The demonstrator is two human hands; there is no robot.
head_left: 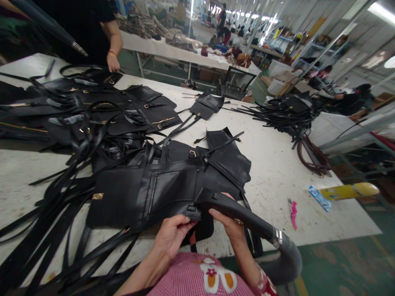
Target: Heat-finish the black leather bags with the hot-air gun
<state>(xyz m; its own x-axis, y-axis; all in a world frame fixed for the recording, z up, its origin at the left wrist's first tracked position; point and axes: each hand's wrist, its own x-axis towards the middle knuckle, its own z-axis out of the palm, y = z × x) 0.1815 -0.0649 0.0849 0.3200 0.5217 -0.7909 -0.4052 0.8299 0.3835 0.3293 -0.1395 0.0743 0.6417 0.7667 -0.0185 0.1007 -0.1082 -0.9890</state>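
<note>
A black leather bag piece (pixel 120 197) with a small gold plate lies flat on the table before me. My left hand (pixel 174 234) pinches its near edge between thumb and fingers, beside a small buckle loop. My right hand (pixel 230 224) is at the right end of that edge, thumb stretched toward the leather. A black nozzle (pixel 243 213), clamped to a bent grey hose (pixel 293 259), crosses over this hand and hides most of its fingers. Whether they grip leather or nozzle does not show. Another black piece with a strap (pixel 230 158) lies just beyond.
Piled black bag pieces (pixel 61 115) and long straps (pixel 58 205) cover the left side. Pink snips (pixel 293 213), a blue packet (pixel 319 198) and a yellow object (pixel 348 191) lie at right. More straps (pixel 277 111) hang over the far edge. A co-worker's hand (pixel 112 61) touches the pile.
</note>
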